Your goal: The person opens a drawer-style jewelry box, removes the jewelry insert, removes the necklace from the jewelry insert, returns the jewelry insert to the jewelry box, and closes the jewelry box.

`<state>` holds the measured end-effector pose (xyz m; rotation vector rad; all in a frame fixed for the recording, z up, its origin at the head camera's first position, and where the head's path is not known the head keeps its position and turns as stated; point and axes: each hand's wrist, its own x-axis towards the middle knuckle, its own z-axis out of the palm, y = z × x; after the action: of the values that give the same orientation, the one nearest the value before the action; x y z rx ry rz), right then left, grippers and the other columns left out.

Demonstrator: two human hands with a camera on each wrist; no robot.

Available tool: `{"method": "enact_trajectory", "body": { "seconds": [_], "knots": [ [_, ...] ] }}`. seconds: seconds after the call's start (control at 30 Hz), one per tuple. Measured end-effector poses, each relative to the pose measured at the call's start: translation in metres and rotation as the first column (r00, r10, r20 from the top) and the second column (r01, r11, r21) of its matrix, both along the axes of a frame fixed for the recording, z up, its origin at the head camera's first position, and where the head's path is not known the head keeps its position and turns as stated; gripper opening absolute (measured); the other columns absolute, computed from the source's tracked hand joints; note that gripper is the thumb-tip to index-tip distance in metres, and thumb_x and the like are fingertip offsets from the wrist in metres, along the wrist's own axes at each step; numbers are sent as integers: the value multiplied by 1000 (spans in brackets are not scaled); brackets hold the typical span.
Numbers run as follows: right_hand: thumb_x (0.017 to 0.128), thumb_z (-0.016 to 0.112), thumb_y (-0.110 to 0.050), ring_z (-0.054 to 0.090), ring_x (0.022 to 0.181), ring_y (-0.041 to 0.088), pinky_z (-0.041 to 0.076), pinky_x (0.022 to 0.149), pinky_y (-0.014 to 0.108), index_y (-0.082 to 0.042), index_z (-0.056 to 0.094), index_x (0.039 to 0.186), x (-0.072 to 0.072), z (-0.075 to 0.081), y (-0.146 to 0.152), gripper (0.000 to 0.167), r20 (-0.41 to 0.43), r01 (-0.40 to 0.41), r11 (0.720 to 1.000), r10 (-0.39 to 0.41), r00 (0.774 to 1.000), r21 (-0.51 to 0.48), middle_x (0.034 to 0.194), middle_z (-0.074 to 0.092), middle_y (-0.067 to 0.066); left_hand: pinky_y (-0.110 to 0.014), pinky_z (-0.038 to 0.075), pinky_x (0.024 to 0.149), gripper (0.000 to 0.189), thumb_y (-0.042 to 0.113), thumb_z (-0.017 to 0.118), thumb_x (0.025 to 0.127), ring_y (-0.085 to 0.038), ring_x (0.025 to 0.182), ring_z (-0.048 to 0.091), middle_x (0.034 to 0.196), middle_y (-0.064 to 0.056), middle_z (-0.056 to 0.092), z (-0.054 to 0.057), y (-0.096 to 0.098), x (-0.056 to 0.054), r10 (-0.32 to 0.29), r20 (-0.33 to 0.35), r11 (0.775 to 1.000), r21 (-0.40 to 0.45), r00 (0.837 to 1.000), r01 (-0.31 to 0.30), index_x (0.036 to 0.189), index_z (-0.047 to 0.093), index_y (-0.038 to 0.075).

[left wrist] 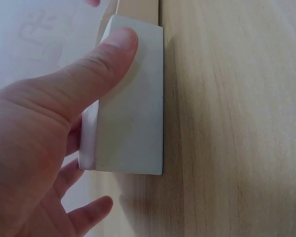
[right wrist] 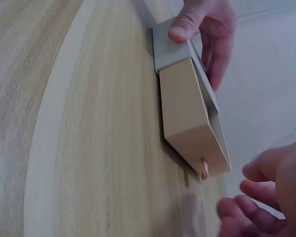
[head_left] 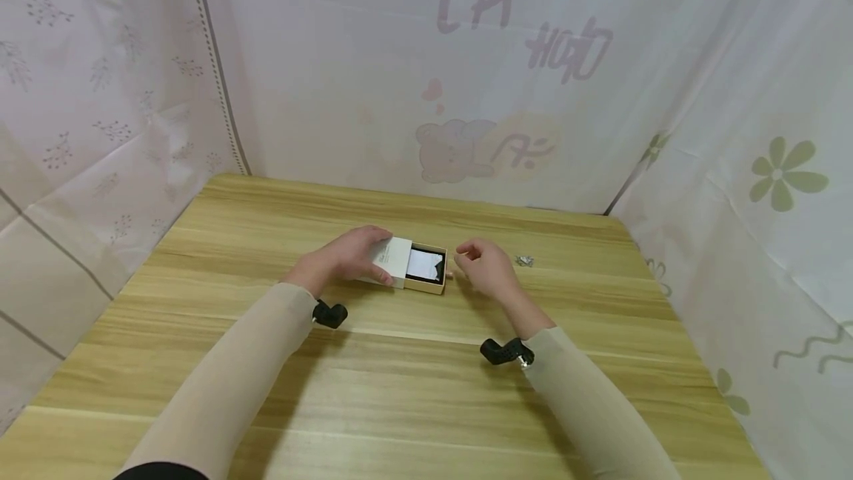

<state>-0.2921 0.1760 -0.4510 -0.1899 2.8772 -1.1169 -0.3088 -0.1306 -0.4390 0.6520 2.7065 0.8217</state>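
A small drawer box lies on the table, its white sleeve (head_left: 400,252) pulled partway off a tan inner tray (right wrist: 185,106). My left hand (head_left: 346,254) grips the sleeve from the left, its thumb (left wrist: 121,42) pressed on the near side. Inside the tray, a white sheet (head_left: 423,264) lies over a black lining. A short pinkish ribbon loop (right wrist: 204,169) sticks out from the tray's end. Just right of that end is my right hand (head_left: 489,270), fingers loosely bent and apart from the ribbon, holding nothing.
A small silvery object (head_left: 524,261) lies on the table to the right of my right hand. The wooden table (head_left: 400,391) ends at patterned white curtains (head_left: 333,95) at the back and on both sides. Each wrist wears a black camera mount (head_left: 329,314).
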Motion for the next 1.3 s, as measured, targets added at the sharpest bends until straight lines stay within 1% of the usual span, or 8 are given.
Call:
{"method": "enact_trajectory", "body": {
  "seconds": [0.2,0.33,0.43,0.57,0.8,1.0,1.13,1.3],
  "knots": [
    [108,67,-26,69,87,20,56,70,28,-6,74,132,2,-7,6,32,104,-79,997,78,991,1,119,75,15,-53,35,133,105,38,97,84,-40,156,46,170,-19,48,0,0,1,5,12,1000,7,1000,-5,166,43,1],
    [109,63,-23,69,84,18,57,69,28,-4,74,133,3,-11,6,33,128,-140,990,140,982,-13,113,76,14,-53,35,133,104,38,97,85,-40,157,46,170,-19,47,0,1,2,5,17,1000,3,1000,-5,166,43,2],
    [109,62,-22,69,88,17,56,74,27,-3,74,133,3,-13,5,33,132,-168,986,167,977,-7,112,78,13,-53,33,134,105,38,97,85,-40,158,45,171,-19,46,-1,1,2,6,20,1000,-2,1000,-6,167,43,2],
    [109,64,-23,70,91,17,55,77,26,-4,75,130,2,-13,2,30,142,-169,986,165,976,13,109,78,11,-53,32,134,105,39,96,85,-40,159,43,172,-19,45,-2,1,1,12,22,1000,-3,1000,-12,167,42,3],
    [109,67,-22,68,86,17,53,73,27,-5,76,121,3,-11,-2,23,136,-140,990,135,981,27,99,76,8,-53,33,134,105,39,96,85,-40,159,43,172,-19,45,-1,1,1,12,22,1000,7,1000,-12,167,42,3],
    [109,68,-23,65,85,15,50,75,27,-8,78,117,2,-11,-3,20,126,-124,991,117,985,48,96,76,5,-53,34,133,105,39,97,85,-39,158,44,171,-19,46,1,1,2,12,16,1000,3,1000,-12,167,43,3],
    [109,68,-23,64,82,16,50,73,27,-8,78,114,1,-9,-4,19,131,-123,991,116,985,48,93,76,5,-53,34,133,104,39,97,85,-39,157,45,171,-19,47,0,1,1,12,14,1000,0,1000,-12,167,43,2],
    [109,69,-21,68,82,16,52,70,26,-6,77,114,2,-9,-6,18,140,-110,993,105,985,31,95,75,6,-53,35,133,105,39,97,85,-39,156,46,171,-19,47,1,1,1,18,21,1000,-4,1000,-18,167,43,2]
  ]
}}
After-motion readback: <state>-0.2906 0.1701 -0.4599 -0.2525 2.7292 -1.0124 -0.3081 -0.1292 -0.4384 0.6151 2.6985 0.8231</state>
